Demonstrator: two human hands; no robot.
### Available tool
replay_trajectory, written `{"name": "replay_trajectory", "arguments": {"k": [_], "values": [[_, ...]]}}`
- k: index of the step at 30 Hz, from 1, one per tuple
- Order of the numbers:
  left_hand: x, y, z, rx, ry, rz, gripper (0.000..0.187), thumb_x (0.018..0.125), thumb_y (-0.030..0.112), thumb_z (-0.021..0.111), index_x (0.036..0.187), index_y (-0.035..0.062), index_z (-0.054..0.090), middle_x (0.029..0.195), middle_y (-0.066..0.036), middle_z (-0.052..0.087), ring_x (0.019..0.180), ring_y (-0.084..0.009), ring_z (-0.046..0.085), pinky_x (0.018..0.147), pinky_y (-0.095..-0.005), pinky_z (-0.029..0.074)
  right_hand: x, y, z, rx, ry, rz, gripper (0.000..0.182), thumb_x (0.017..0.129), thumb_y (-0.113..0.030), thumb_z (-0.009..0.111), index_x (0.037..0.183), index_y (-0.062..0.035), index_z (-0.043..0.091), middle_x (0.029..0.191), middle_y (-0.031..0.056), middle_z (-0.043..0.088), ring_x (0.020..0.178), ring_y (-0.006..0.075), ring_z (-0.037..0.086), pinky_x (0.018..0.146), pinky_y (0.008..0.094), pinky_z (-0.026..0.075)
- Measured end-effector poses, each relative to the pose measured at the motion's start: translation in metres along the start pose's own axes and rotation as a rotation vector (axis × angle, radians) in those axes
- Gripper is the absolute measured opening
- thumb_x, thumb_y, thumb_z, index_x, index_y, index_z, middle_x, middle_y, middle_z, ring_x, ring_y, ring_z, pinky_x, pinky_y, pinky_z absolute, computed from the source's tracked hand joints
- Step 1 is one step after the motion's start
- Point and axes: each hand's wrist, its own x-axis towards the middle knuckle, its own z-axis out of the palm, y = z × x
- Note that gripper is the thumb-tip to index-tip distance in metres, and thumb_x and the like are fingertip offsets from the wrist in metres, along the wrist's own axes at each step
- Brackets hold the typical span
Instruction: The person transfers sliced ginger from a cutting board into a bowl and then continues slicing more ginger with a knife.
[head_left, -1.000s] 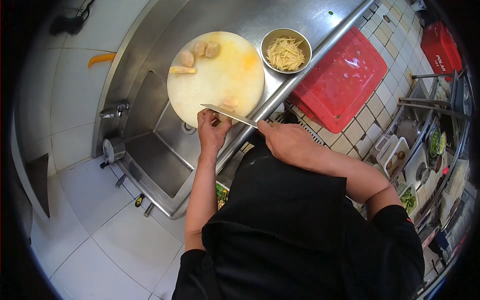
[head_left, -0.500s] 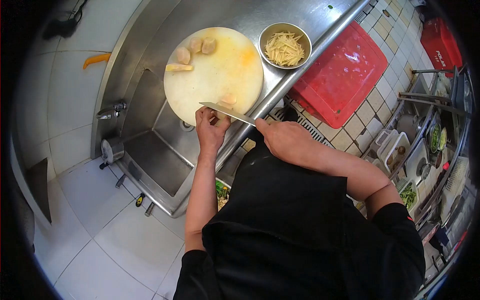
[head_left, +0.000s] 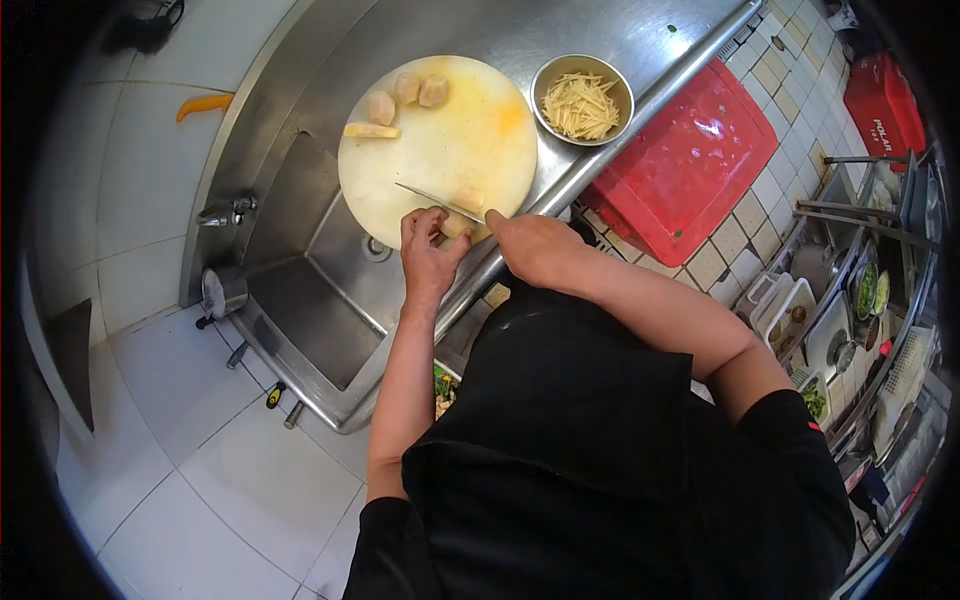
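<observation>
Round cutting board (head_left: 440, 140): pale, yellow-stained, on the steel desk (head_left: 620, 40) beside the sink (head_left: 310, 300), overhanging the basin at its near edge.

Left hand (head_left: 428, 250): fingers curled and pressed together on a pale ginger piece (head_left: 458, 222) at the board's near edge; the piece is mostly hidden under fingers and blade.

Right hand (head_left: 530, 245): closed round the knife (head_left: 440, 202) handle, which the fist hides entirely; only the thin blade shows, edge-on, lying across the ginger piece.

Peeled ginger chunks (head_left: 405, 95): four, at the board's far-left edge, well apart from the hands.

Metal bowl (head_left: 582, 100): on the desk just beside the board, holding fine yellow shreds.

Red crate lid (head_left: 690, 160): on the tiled floor below the desk's edge.

Tap (head_left: 225, 212): at the sink's left edge.

Shelves at right: contents too small to identify.
</observation>
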Motion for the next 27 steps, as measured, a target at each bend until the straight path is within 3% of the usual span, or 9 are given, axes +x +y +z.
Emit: {"name": "replay_trajectory", "arguments": {"k": [6, 13, 19, 22, 27], "values": [[0.000, 0.000, -0.001, 0.007, -0.014, 0.000, 0.044, 0.081, 0.011, 0.082, 0.117, 0.0030, 0.059, 0.122, -0.012, 0.050, 0.109, -0.0292, 0.064, 0.093, -0.0391, 0.060, 0.000, -0.002, -0.001, -0.046, 0.021, 0.008, 0.024, 0.094, -0.007, 0.047, 0.116, 0.0026, 0.051, 0.093, 0.0285, 0.069, 0.093, 0.0455, 0.068, 0.082, 0.0558, 0.052], [-0.001, 0.005, -0.001, 0.015, -0.013, 0.001, 0.046, 0.083, 0.015, 0.081, 0.119, -0.0005, 0.058, 0.123, -0.014, 0.050, 0.112, -0.0308, 0.064, 0.095, -0.0407, 0.060, -0.050, -0.002, -0.010, -0.037, 0.112, -0.055, 0.023, 0.095, -0.012, 0.052, 0.114, 0.0018, 0.048, 0.088, 0.0247, 0.069, 0.085, 0.0445, 0.068, 0.077, 0.0556, 0.052], [-0.001, 0.000, 0.001, 0.025, 0.003, -0.020, 0.049, 0.081, 0.012, 0.082, 0.122, -0.0017, 0.059, 0.121, -0.012, 0.049, 0.108, -0.0277, 0.064, 0.094, -0.0391, 0.059, -0.066, -0.007, -0.015, -0.053, 0.052, -0.006, 0.023, 0.095, -0.011, 0.053, 0.113, 0.0017, 0.048, 0.086, 0.0247, 0.068, 0.084, 0.0439, 0.068, 0.075, 0.0549, 0.053], [0.000, 0.001, 0.000, 0.007, -0.006, -0.022, 0.050, 0.080, 0.012, 0.083, 0.122, -0.0013, 0.059, 0.122, -0.012, 0.049, 0.108, -0.0280, 0.064, 0.094, -0.0396, 0.059, -0.061, -0.010, -0.019, -0.058, -0.022, 0.027, 0.024, 0.093, -0.007, 0.048, 0.115, 0.0031, 0.049, 0.091, 0.0275, 0.069, 0.090, 0.0443, 0.068, 0.079, 0.0545, 0.053], [-0.001, 0.001, 0.001, -0.023, 0.007, -0.002, 0.050, 0.080, 0.012, 0.084, 0.121, -0.0012, 0.059, 0.122, -0.011, 0.049, 0.108, -0.0280, 0.065, 0.094, -0.0395, 0.060, -0.043, -0.006, -0.010, -0.050, -0.007, 0.004, 0.024, 0.094, -0.010, 0.054, 0.114, 0.0026, 0.049, 0.083, 0.0261, 0.068, 0.082, 0.0450, 0.068, 0.074, 0.0558, 0.053]]}}
